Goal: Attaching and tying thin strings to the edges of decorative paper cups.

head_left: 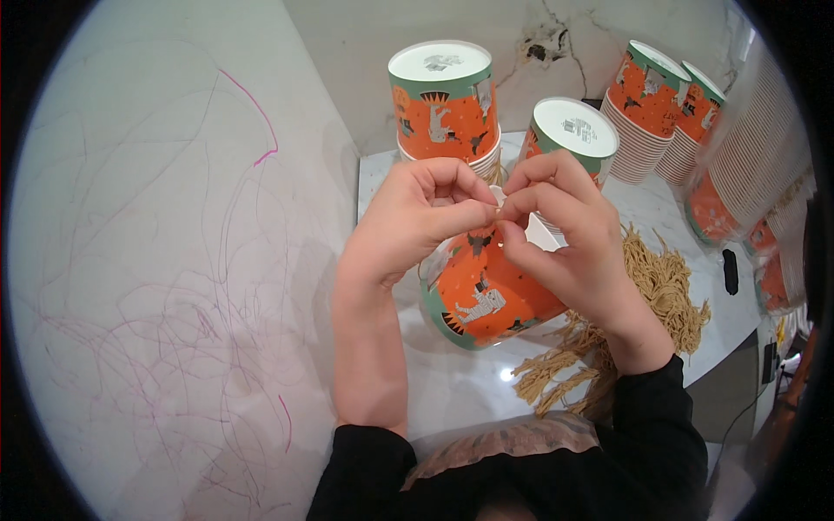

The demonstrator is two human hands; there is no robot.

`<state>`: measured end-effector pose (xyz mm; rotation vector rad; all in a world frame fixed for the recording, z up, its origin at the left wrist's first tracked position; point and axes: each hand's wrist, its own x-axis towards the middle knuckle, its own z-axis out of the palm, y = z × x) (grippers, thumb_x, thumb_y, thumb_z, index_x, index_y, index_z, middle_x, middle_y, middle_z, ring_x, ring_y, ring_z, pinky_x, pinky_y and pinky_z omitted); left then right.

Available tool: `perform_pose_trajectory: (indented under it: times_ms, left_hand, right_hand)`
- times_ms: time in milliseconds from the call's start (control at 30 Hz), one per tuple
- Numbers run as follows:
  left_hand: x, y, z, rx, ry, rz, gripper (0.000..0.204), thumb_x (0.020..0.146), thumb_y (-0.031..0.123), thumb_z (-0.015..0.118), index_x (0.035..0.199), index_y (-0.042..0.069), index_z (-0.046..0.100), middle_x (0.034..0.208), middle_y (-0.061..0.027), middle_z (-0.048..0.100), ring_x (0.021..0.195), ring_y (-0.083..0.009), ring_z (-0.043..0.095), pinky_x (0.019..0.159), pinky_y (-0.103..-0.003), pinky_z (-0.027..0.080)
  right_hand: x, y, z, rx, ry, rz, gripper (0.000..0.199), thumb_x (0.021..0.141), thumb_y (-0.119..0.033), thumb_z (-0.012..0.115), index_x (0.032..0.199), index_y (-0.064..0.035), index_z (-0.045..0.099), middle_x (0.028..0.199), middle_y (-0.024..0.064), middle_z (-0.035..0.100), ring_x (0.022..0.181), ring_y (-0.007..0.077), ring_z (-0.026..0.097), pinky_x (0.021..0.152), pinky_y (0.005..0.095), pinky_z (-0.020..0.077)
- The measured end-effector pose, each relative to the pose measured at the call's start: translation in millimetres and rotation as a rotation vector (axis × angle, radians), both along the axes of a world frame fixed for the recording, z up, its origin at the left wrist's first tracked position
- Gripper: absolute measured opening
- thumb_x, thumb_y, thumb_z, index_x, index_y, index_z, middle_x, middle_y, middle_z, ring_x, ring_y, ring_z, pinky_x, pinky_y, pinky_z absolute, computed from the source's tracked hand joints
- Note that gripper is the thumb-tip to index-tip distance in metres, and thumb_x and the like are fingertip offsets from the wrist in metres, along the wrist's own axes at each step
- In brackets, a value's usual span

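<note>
An orange paper bucket (521, 291) with a green band and printed figures lies tilted in front of me, its white inside showing beyond my right fingers. At its upper edge, my left hand (426, 213) is closed, thumb and forefinger pinching a thin tan cord. My right hand (565, 230) pinches at the same spot, its fingertips almost touching the left ones. The fingers hide most of the cord there. Beside my right forearm lies a loose heap of tan cords (660, 291), some strands reaching under the arm.
Upside-down bucket stacks stand behind my hands: one at back left (447, 113), a nearer one (573, 126), and others at back right (647, 100). Clear-wrapped stacks (738, 156) line the right side. A black object (730, 272) lies near the table's right edge. A scribbled white wall (174, 260) rises on the left.
</note>
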<state>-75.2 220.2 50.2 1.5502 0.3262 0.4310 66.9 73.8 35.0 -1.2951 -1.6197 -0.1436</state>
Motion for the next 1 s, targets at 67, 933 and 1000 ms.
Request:
perform_pose_trajectory:
  times_ms: [67, 933, 1000]
  left_hand:
    - [1, -2, 0, 0.001, -0.014, 0.008, 0.009, 0.082, 0.002, 0.071, 0.09, 0.0, 0.067, 0.087, -0.0033, 0.071, 0.082, -0.0094, 0.067, 0.073, -0.024, 0.052]
    - [41, -45, -15, 0.03, -0.719, 0.234, 0.009, 0.095, -0.005, 0.065, 0.102, -0.001, 0.061, 0.083, -0.0036, 0.066, 0.071, -0.0055, 0.064, 0.059, -0.02, 0.05]
    - [37, -43, -12, -0.011, -0.694, 0.142, 0.01, 0.095, -0.007, 0.064, 0.102, -0.001, 0.061, 0.084, -0.0051, 0.067, 0.073, -0.0091, 0.066, 0.063, -0.022, 0.052]
  right_hand:
    - [-1, -1, 3, 0.012, -0.032, -0.003, 0.017, 0.08, 0.007, 0.071, 0.092, 0.0008, 0.061, 0.102, 0.0086, 0.057, 0.078, 0.0166, 0.065, 0.069, 0.0293, 0.0547]
    - [17, 3, 5, 0.118, 0.682, 0.39, 0.008, 0.099, 0.002, 0.059, 0.107, 0.0052, 0.061, 0.12, 0.0117, 0.05, 0.085, 0.0151, 0.068, 0.079, 0.028, 0.0569]
    - [17, 2, 5, 0.093, 0.733, 0.432, 0.009, 0.099, 0.002, 0.06, 0.107, 0.0058, 0.061, 0.119, 0.0114, 0.052, 0.085, 0.0152, 0.069, 0.079, 0.0279, 0.0571]
